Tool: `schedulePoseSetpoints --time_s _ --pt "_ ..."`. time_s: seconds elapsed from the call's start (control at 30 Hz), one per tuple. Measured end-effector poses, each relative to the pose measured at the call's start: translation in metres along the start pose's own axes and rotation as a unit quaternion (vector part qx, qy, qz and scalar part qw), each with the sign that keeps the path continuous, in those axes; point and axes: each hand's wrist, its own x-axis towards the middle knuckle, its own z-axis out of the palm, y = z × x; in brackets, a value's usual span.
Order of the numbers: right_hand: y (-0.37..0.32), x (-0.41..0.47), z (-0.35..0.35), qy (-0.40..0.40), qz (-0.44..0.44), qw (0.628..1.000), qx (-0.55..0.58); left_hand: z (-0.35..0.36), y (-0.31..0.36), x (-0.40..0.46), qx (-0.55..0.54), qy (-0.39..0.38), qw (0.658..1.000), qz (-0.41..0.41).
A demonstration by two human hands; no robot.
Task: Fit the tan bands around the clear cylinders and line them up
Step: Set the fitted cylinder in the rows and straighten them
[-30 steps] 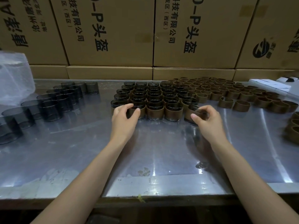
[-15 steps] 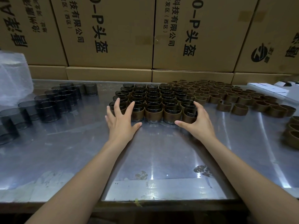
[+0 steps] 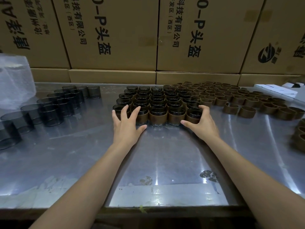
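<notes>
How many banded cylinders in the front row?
5 banded cylinders: two partly behind the left hand, two uncovered mid-row, one held by the right hand. None looks fully hidden.

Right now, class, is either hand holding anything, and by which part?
Left hand holds nothing; its straight fingers press the front row of tan-banded clear cylinders. Right hand curls over the rim of the row's right end cylinder.
</notes>
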Motion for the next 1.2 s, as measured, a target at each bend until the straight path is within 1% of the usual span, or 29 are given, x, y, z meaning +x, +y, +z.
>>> schedulePoseSetpoints --time_s 0.17,0.4,0.53,0.6,0.7,0.8,0.87,0.93,1.0,1.03,1.07,1.13,1.2 --pt "0.003 0.002 0.002 -0.015 0.005 0.999 0.040 0.000 -0.001 0.001 -0.022 -0.004 1.000 -0.005" --pt "-0.001 -0.006 -0.001 -0.015 0.007 0.999 0.031 -0.003 0.000 -0.003 -0.045 -0.008 0.999 -0.007" --pt "-0.004 -0.011 -0.003 0.016 0.035 0.997 0.062 -0.009 0.001 -0.009 -0.069 0.017 0.997 -0.014" --pt "-0.005 -0.014 -0.005 0.023 0.039 0.996 0.076 -0.010 -0.001 -0.013 -0.061 0.037 0.997 -0.020" --pt "0.002 -0.022 -0.005 0.016 0.026 0.996 0.086 -0.015 -0.016 -0.016 -0.018 0.036 0.998 -0.044" --pt "0.010 -0.026 -0.006 0.015 0.019 0.992 0.124 -0.026 -0.044 -0.013 0.056 0.009 0.994 -0.093" --pt "0.011 -0.026 -0.007 0.026 0.027 0.988 0.151 -0.037 -0.064 -0.008 0.115 0.013 0.988 -0.102" --pt "0.010 -0.025 -0.007 0.031 0.033 0.988 0.151 -0.051 -0.084 0.001 0.207 0.027 0.973 -0.101" --pt "0.009 -0.025 -0.007 0.034 0.036 0.989 0.139 -0.066 -0.104 0.011 0.314 0.032 0.942 -0.111" --pt "0.009 -0.024 -0.007 0.036 0.038 0.990 0.134 -0.072 -0.114 0.016 0.347 0.028 0.929 -0.126" --pt "0.009 -0.024 -0.007 0.039 0.042 0.990 0.129 -0.076 -0.122 0.019 0.360 0.020 0.921 -0.148" --pt "0.010 -0.023 -0.006 0.039 0.046 0.992 0.114 -0.080 -0.132 0.022 0.349 0.001 0.917 -0.193" --pt "0.010 -0.023 -0.005 0.039 0.045 0.993 0.105 -0.080 -0.133 0.022 0.345 -0.004 0.915 -0.209"
